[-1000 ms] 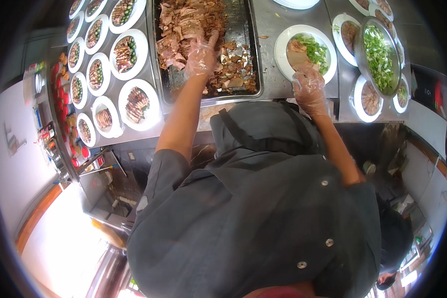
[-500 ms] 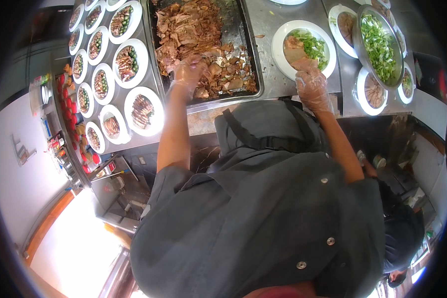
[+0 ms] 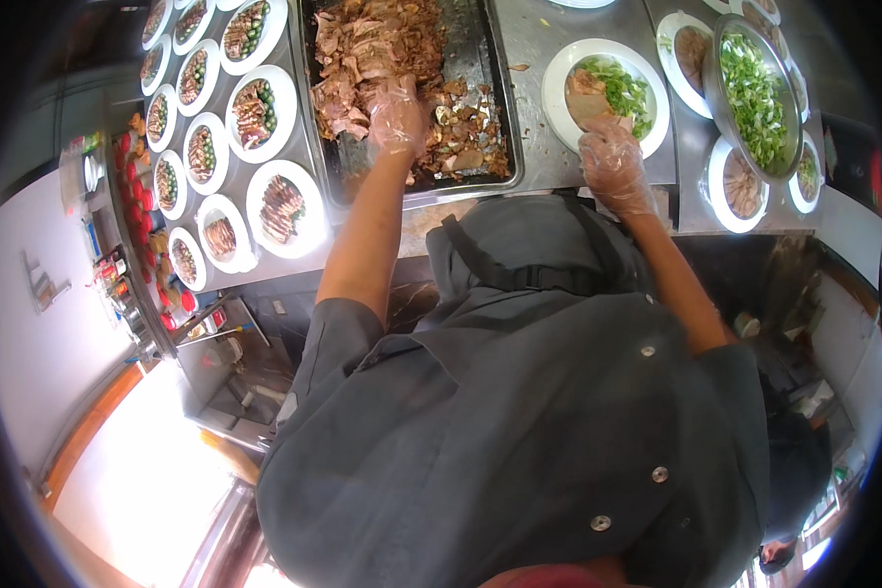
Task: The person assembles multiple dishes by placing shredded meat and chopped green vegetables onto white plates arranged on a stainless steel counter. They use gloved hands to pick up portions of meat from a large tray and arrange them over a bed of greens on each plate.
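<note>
A black-rimmed baking tray [image 3: 513,147] holds a heap of sliced cooked meat [image 3: 363,49], with small browned scraps along its right side. My left hand [image 3: 398,120], in a clear plastic glove, is down at the heap's near edge with its fingers curled into the slices; its fingertips are partly hidden. To the right, my gloved right hand [image 3: 612,167] is over the near rim of a white plate [image 3: 557,73]. Its fingers are closed on the end of a meat slice [image 3: 588,101], which lies beside chopped greens [image 3: 619,93] on that plate.
Rows of white plates [image 3: 311,196] with sliced meat, several with green pieces, cover the counter at left. A metal bowl of chopped greens [image 3: 755,98] rests over more meat plates at right. Red-lidded containers [image 3: 137,186] stand far left. Another person [image 3: 799,470] is at lower right.
My left hand has moved right and slightly away from me along the meat heap. My right hand stays at the plate's near rim, almost unmoved.
</note>
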### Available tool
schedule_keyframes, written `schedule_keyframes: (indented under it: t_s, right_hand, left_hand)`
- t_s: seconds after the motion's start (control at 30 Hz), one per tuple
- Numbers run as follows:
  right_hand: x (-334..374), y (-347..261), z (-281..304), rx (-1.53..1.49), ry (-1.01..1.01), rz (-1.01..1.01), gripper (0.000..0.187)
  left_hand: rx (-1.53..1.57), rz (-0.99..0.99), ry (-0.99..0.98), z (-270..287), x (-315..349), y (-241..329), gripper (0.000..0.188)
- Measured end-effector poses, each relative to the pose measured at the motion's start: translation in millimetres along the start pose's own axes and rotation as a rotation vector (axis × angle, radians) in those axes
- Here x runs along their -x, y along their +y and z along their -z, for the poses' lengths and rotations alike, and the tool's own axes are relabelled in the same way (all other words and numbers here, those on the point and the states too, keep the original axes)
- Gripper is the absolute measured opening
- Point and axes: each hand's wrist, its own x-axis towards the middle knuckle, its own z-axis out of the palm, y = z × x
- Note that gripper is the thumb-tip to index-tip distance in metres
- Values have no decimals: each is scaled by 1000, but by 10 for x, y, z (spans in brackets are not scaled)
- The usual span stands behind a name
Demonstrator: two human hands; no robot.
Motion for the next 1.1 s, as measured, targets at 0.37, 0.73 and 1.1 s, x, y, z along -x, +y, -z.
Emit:
schedule_keyframes:
  t_s: [0.37,0.73,1.1]
  right_hand:
    - [-167,-44,96,-100,131,91,18]
    - [-1442,-1391,591,-816,112,-220,43]
    - [-1468,-1520,750,-1006,175,-252,36]
  left_hand:
    - [1266,352,-249,569,199,217,49]
    - [2118,-155,-216,1646,711,669,60]
    - [1823,-88,69,1955,925,809,49]
